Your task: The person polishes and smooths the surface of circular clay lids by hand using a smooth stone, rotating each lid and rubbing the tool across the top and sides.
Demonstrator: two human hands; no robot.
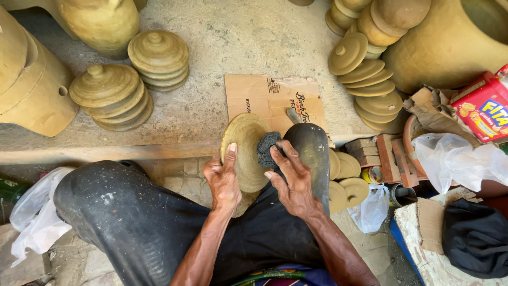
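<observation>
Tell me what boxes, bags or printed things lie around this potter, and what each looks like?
Cardboard sheet: flat on the ground ahead of the knees, brown with dark print.
Snack box: far right, red with yellow and a biscuit picture.
Plastic bag: right, below the box, crumpled, clear-white.
Small bag: beside the right knee, clear.
White bag: lower left, crumpled.
Torn cardboard: right, brown, left of the snack box.

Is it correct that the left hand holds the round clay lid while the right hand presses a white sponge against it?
Not quite. In the head view the left hand holds the clay lid, but the sponge under the right hand is dark grey, not white.
</observation>
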